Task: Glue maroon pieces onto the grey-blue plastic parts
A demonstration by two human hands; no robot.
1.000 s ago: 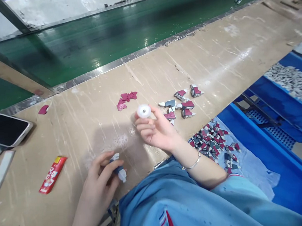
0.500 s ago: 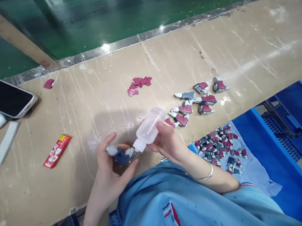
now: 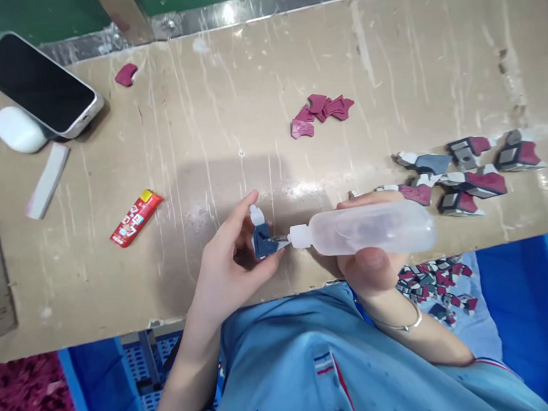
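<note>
Between the thumb and fingers of my left hand is a small dark blue plastic part with a white knob on top. My right hand grips a translucent squeeze bottle, which lies nearly level with its white cap pointing left. The bottle's thin nozzle meets the blue part, though I cannot tell whether any liquid comes out. Behind the bottle, several assembled grey and maroon parts rest on the table. Farther back sits a little pile of flat maroon pieces.
A phone, a white rounded case, a pale strip and a red packet lie at left. One maroon piece sits apart. Below the table edge, a blue bin holds assembled parts; another stands beside maroon pieces.
The view has shifted, showing more of the lower left. The bottle has turned from slanted to nearly level, and the blue part is now more upright in my left hand.
</note>
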